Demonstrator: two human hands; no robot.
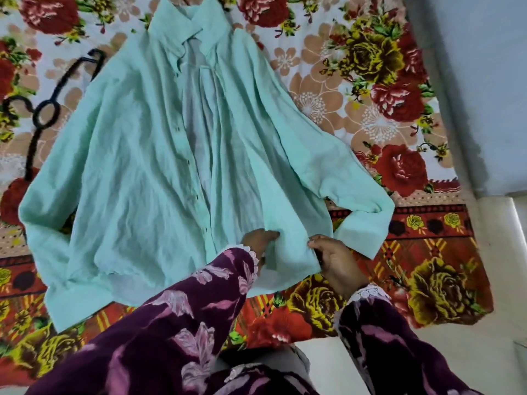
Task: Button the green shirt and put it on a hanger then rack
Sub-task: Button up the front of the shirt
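A pale green shirt (137, 172) lies spread flat on a flowered blanket (385, 115), collar at the far end and hem near me. Its front is unbuttoned and parted down the middle. Small dark buttons run along the left front edge. My left hand (258, 238) pinches the lower edge of the right front panel near the hem. My right hand (335, 259) grips the same panel's bottom corner, just right of the left hand. A black hanger (45, 109) lies on the blanket at the left, partly hidden under the shirt's sleeve.
The blanket's right edge ends at a pale floor (484, 81). Both of my arms wear dark purple flowered sleeves (176, 323) with white lace cuffs, reaching in from the bottom of the view.
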